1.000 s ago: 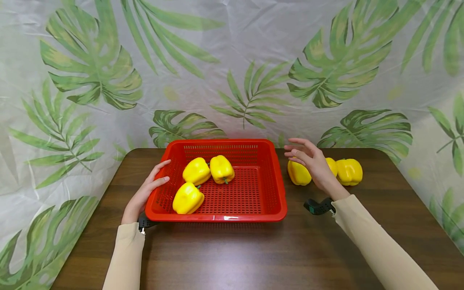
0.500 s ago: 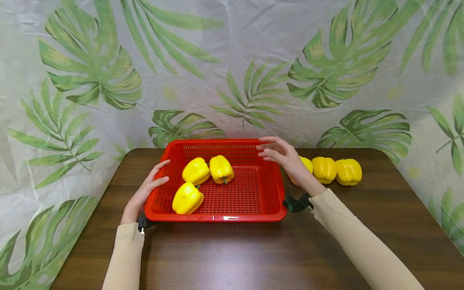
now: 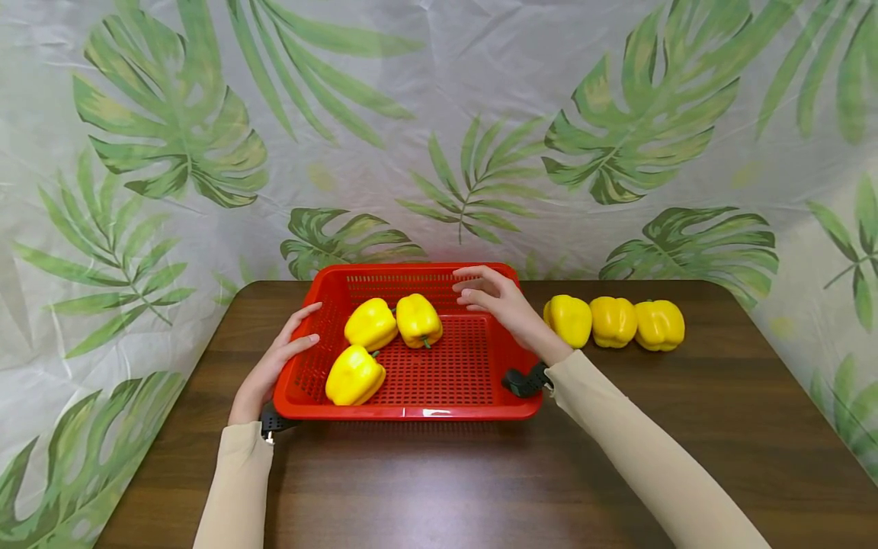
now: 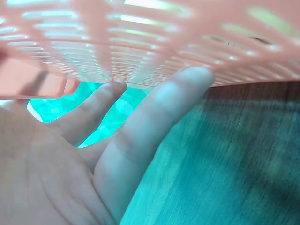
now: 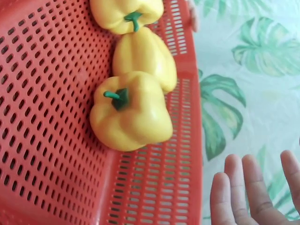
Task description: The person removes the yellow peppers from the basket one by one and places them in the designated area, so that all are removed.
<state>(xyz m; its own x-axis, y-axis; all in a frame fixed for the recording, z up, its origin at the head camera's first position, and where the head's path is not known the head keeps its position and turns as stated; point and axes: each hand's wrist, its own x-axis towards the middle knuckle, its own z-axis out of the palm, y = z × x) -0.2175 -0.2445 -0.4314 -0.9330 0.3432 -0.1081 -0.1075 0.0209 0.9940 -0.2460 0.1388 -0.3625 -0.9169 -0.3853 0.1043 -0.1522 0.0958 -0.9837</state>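
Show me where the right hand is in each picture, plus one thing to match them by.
Head: the right hand, right of centre, over the right part of the red basket.
Left wrist: not in it.
Right wrist: bottom right corner, fingers pointing up.
Shared landmark: that basket, pinkish along the top in the left wrist view.

The head camera looks forward and down across the brown wood-grain bench (image 3: pixel 439 488), far enough back to frame the left hand (image 3: pixel 274 358), the right hand (image 3: pixel 504 303) and the whole red perforated plastic basket (image 3: pixel 408 412). The left wrist camera sits very close to the basket's slotted outer wall (image 4: pixel 154 37), facing along it past the fingers (image 4: pixel 140 124). The right wrist camera peers into the basket from nearby, turned sideways; it shares three yellow bell peppers (image 3: pixel 370 324) and the pale leaf-printed cloth (image 3: pixel 480 99) with the head view.
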